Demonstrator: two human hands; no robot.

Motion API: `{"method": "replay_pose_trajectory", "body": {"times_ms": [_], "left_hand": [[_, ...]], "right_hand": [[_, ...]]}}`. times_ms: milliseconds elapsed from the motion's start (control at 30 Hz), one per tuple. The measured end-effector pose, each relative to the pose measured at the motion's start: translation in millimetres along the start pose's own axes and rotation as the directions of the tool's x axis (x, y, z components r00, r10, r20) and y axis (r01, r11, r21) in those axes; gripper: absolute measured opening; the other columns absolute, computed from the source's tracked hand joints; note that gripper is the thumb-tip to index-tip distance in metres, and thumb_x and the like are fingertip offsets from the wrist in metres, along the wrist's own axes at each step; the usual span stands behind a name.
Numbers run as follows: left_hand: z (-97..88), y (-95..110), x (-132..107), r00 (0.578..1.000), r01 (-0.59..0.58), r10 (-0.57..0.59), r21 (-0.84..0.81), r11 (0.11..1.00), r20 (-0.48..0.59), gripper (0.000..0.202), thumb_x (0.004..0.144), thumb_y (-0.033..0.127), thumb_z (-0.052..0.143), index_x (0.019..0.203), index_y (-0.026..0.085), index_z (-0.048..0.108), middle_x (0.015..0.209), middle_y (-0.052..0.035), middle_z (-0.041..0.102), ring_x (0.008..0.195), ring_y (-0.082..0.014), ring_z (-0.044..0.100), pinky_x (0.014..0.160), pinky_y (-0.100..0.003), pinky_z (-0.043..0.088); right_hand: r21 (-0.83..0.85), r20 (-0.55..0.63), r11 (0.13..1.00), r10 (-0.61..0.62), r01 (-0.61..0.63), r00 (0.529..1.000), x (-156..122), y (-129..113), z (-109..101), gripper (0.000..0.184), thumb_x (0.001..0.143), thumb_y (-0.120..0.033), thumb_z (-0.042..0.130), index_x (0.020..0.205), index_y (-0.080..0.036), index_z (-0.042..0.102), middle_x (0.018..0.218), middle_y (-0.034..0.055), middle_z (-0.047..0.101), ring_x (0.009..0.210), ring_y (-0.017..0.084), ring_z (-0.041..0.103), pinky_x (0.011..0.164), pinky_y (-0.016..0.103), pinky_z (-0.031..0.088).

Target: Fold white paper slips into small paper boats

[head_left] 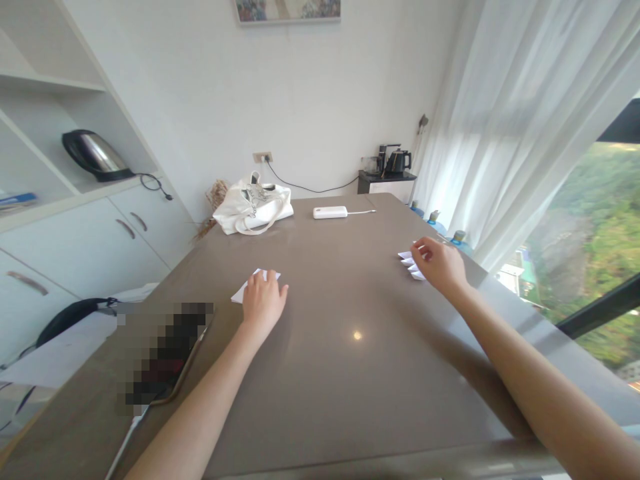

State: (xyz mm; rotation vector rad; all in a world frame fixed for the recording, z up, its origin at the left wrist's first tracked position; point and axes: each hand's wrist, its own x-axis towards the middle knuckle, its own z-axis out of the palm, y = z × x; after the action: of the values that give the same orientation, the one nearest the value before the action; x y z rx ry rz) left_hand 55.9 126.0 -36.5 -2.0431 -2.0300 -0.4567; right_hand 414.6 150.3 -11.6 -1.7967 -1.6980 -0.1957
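My left hand (264, 303) lies palm down over white paper (241, 293) on the left part of the table, fingers spread forward and thumb out to the side. The hand covers much of this paper. On the right, several small folded white paper pieces (413, 269) with pointed ends sit close together in a row. My right hand (440, 263) is at their right side, its fingers curled in and the thumb near the fingertips. Whether a piece of paper is between those fingertips cannot be made out.
A phone (170, 360), partly blurred out, lies on the brown table (320, 373) at left with a cable. Farther back are a white bag (255, 207) and a white power bank (330, 212). Large water bottles (459, 241) stand beyond the right edge, by the curtain (480, 133).
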Motion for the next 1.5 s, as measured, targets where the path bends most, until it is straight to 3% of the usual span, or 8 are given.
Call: {"method": "replay_pose_trajectory", "body": {"times_ms": [100,200,400,667,867,1167,1400,1500], "left_hand": [[3.8,-11,4,0.995,0.084,-0.091,0.131,0.988,0.047,0.049,0.083,0.037,0.050,0.117,0.001,0.051,0.109,-0.0254,0.058,0.104,-0.0347,0.054,0.085,-0.039,0.043],[7.0,-16,7,0.984,0.124,-0.141,0.143,0.982,0.113,0.051,0.085,0.039,0.047,0.119,0.001,0.048,0.106,-0.0238,0.061,0.099,-0.0336,0.058,0.081,-0.038,0.044],[1.8,-24,10,0.984,0.098,-0.117,0.135,0.986,0.138,0.038,0.085,0.032,0.050,0.109,0.003,0.056,0.100,-0.0201,0.064,0.095,-0.0307,0.061,0.079,-0.034,0.046],[-3.1,-33,14,0.976,0.075,-0.087,0.066,0.995,0.202,0.031,0.086,0.032,0.047,0.093,0.010,0.068,0.093,-0.0167,0.069,0.089,-0.0279,0.065,0.076,-0.032,0.048],[-6.2,-27,12,0.975,0.127,-0.140,0.087,0.988,0.170,0.037,0.088,0.027,0.038,0.090,0.008,0.070,0.087,-0.0215,0.069,0.083,-0.0309,0.067,0.071,-0.035,0.048],[-6.6,-32,13,0.976,0.108,-0.109,0.016,0.994,0.190,0.028,0.083,0.029,0.049,0.083,0.013,0.072,0.085,-0.0193,0.070,0.082,-0.0314,0.067,0.070,-0.034,0.048],[-24.6,-21,10,0.971,0.238,-0.237,0.046,0.970,-0.015,0.037,0.087,0.024,0.035,0.087,0.012,0.070,0.079,-0.0180,0.069,0.076,-0.0319,0.065,0.064,-0.038,0.047],[-31.4,-13,8,0.971,0.088,-0.117,-0.139,0.986,-0.210,0.034,0.088,0.028,0.037,0.090,0.015,0.068,0.089,-0.0148,0.069,0.089,-0.0294,0.062,0.074,-0.037,0.046]], "right_hand": [[0.068,0.155,0.981,-0.189,0.181,0.970,-17,-24,12,0.015,0.082,-0.029,0.049,0.085,-0.022,0.061,0.070,0.0009,0.067,0.061,0.015,0.059,0.054,0.023,0.035],[0.119,0.330,0.946,-0.324,0.301,0.887,-32,-40,25,0.017,0.084,-0.028,0.047,0.089,-0.022,0.062,0.069,0.0005,0.067,0.059,0.014,0.059,0.053,0.022,0.033],[0.195,0.411,0.889,-0.457,0.414,0.789,-41,-45,34,0.015,0.083,-0.025,0.049,0.089,-0.020,0.062,0.080,0.0034,0.065,0.064,0.014,0.057,0.056,0.022,0.035],[0.234,0.425,0.880,-0.476,0.414,0.770,-39,-40,34,0.015,0.083,-0.023,0.050,0.089,-0.019,0.063,0.079,0.0038,0.061,0.064,0.014,0.055,0.058,0.021,0.036],[0.258,0.424,0.874,-0.486,0.413,0.764,-39,-41,32,0.015,0.082,-0.021,0.050,0.090,-0.018,0.063,0.079,0.0040,0.060,0.064,0.014,0.055,0.058,0.022,0.037],[0.282,0.421,0.866,-0.498,0.412,0.758,-39,-39,34,0.015,0.082,-0.020,0.050,0.089,-0.018,0.063,0.079,0.0043,0.060,0.064,0.014,0.055,0.058,0.022,0.038],[0.270,0.422,0.871,-0.490,0.410,0.763,-38,-39,33,0.015,0.082,-0.021,0.051,0.090,-0.018,0.063,0.079,0.0041,0.061,0.064,0.014,0.055,0.058,0.022,0.038],[0.266,0.423,0.882,-0.469,0.389,0.775,-39,-39,32,0.014,0.081,-0.021,0.052,0.089,-0.018,0.064,0.079,0.0040,0.062,0.063,0.014,0.056,0.058,0.022,0.038]]}}
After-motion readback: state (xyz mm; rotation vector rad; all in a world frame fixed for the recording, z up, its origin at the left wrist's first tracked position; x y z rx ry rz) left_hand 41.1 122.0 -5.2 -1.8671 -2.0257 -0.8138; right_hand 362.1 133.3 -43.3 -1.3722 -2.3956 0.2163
